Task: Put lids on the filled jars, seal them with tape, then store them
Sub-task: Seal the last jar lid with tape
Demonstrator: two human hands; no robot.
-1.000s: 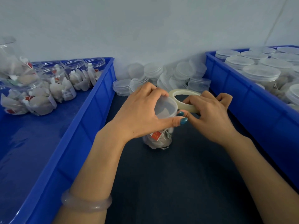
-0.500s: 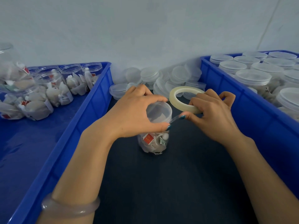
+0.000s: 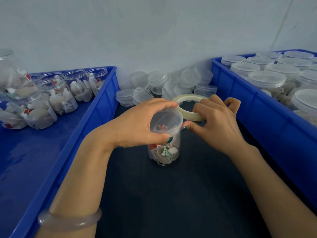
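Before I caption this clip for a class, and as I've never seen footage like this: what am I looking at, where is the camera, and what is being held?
There is no machine here. These are a person's two bare hands, filmed by one camera worn on the head, looking forward and down. The left hand grips a filled jar around its lid. The jar stands on the dark tabletop. The right hand holds a tape roll right beside the lid. A pile of loose lids sits at the back. The left blue bin holds open filled jars, and the right blue bin holds lidded jars.
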